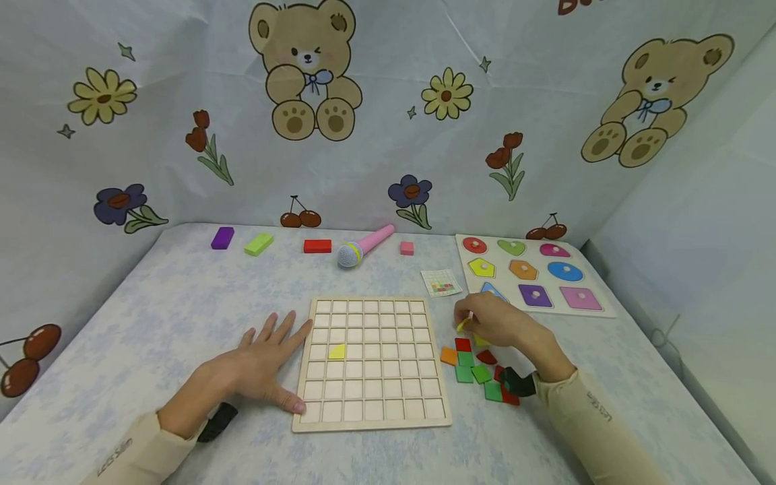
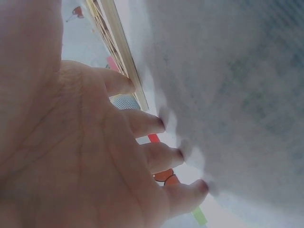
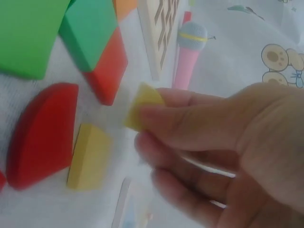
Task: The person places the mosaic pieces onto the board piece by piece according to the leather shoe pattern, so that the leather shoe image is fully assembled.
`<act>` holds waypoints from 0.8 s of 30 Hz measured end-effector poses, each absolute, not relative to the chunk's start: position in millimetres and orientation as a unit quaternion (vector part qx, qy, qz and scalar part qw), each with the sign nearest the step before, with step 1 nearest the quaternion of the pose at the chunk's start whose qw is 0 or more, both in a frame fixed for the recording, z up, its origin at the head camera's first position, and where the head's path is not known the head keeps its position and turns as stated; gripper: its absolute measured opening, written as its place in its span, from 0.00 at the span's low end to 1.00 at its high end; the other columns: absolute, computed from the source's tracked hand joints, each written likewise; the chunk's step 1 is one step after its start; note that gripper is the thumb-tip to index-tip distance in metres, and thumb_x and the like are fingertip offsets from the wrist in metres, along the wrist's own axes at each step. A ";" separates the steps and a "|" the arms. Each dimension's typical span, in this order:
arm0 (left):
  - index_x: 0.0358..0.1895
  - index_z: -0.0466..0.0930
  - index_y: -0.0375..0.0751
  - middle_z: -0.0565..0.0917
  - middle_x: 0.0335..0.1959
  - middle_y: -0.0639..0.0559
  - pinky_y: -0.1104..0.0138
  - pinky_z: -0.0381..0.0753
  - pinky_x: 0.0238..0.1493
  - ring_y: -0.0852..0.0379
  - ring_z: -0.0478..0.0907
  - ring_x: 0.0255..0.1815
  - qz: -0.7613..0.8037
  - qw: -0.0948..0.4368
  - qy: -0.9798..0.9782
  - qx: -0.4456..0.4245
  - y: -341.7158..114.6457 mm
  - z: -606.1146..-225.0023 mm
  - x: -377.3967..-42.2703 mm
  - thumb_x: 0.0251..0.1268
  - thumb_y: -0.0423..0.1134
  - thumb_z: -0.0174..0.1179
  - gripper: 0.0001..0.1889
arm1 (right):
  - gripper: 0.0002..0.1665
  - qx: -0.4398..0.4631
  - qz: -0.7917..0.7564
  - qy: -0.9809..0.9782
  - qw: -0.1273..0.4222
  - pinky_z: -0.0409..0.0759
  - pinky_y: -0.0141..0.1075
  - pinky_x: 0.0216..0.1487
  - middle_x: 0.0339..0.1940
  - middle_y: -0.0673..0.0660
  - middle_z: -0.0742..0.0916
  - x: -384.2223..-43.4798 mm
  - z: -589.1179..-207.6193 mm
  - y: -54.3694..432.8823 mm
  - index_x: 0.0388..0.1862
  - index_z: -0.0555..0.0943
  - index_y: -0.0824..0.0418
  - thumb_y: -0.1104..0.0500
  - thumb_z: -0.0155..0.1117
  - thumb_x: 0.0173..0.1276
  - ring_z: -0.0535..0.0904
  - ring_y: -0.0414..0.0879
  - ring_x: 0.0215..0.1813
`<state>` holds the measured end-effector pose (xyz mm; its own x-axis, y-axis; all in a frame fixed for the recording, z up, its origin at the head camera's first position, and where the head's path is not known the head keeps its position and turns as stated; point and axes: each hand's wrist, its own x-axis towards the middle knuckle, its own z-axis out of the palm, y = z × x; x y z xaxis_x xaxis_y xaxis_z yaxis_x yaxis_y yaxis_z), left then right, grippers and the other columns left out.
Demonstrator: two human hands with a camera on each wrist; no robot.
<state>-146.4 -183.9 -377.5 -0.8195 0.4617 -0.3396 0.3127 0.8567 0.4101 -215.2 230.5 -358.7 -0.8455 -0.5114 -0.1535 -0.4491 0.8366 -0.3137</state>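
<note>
A wooden grid board (image 1: 376,427) lies flat in the middle of the table, with one yellow tile (image 1: 337,351) in a cell on its left side. My left hand (image 1: 261,364) is spread at the board's left edge, with fingers straight and the thumb by the lower left corner. To the right of the board, my right hand (image 1: 497,322) pinches a small yellow tile (image 3: 140,105) between thumb and finger. Beneath it, another yellow tile (image 3: 89,156) lies beside a curved red tile (image 3: 45,135). Green tiles (image 1: 465,374) and an orange tile (image 1: 448,356) lie around them.
A small pattern card (image 1: 441,283) lies beyond the loose tiles, near a shape puzzle board (image 1: 600,303) at the back right. Along the back are a pink toy microphone (image 1: 366,246), a purple block (image 1: 222,238), a lime block (image 1: 259,244), a red block (image 1: 318,246) and a pink block (image 1: 407,248).
</note>
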 end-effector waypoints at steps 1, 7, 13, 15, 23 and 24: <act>0.82 0.39 0.43 0.36 0.82 0.33 0.26 0.35 0.69 0.27 0.29 0.80 0.170 0.218 0.939 0.206 -183.8 -377.7 -146.4 0.37 0.72 0.72 0.72 | 0.05 -0.252 -0.135 0.952 0.111 0.83 0.38 0.45 0.33 0.47 0.85 -214.7 -358.2 229.9 0.34 0.85 0.55 0.65 0.69 0.67 0.79 0.43 0.39; 0.82 0.39 0.43 0.36 0.82 0.33 0.26 0.36 0.69 0.27 0.29 0.80 0.170 0.219 0.938 0.207 -184.0 -378.5 -147.0 0.37 0.73 0.72 0.72 | 0.05 -0.253 -0.158 0.951 0.087 0.80 0.33 0.39 0.28 0.44 0.84 -211.6 -354.4 223.0 0.32 0.84 0.53 0.58 0.73 0.64 0.78 0.39 0.34; 0.83 0.39 0.44 0.36 0.82 0.32 0.25 0.36 0.68 0.26 0.30 0.80 0.167 0.215 0.939 0.208 -184.8 -378.4 -147.5 0.36 0.73 0.72 0.73 | 0.05 -0.292 -0.193 0.934 0.070 0.84 0.38 0.44 0.34 0.47 0.85 -207.8 -351.0 208.1 0.37 0.83 0.58 0.64 0.71 0.65 0.79 0.41 0.38; 0.83 0.39 0.44 0.36 0.82 0.32 0.25 0.36 0.68 0.26 0.30 0.80 0.165 0.214 0.940 0.209 -184.8 -378.5 -147.7 0.36 0.73 0.72 0.73 | 0.06 -0.303 -0.207 0.927 0.075 0.84 0.42 0.47 0.37 0.48 0.86 -207.2 -349.5 201.0 0.41 0.83 0.60 0.66 0.70 0.66 0.80 0.43 0.41; 0.82 0.39 0.44 0.36 0.82 0.33 0.26 0.36 0.69 0.27 0.29 0.80 0.165 0.220 0.939 0.207 -184.2 -378.3 -148.1 0.37 0.73 0.72 0.73 | 0.11 -0.344 -0.240 0.903 0.097 0.83 0.31 0.45 0.34 0.47 0.86 -209.3 -346.1 163.7 0.44 0.82 0.61 0.64 0.72 0.65 0.80 0.38 0.38; 0.82 0.39 0.44 0.36 0.82 0.33 0.26 0.36 0.69 0.27 0.29 0.80 0.165 0.220 0.939 0.206 -184.2 -378.4 -148.0 0.37 0.73 0.72 0.73 | 0.11 -0.351 -0.245 0.898 0.099 0.83 0.30 0.44 0.34 0.47 0.86 -209.3 -346.4 158.1 0.45 0.82 0.62 0.64 0.72 0.65 0.81 0.38 0.38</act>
<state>-148.0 -184.2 -378.4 -0.8186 0.4588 -0.3455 0.3135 0.8610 0.4004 -209.3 158.1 -346.4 -0.7342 -0.6789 -0.0056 -0.5819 0.6336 -0.5099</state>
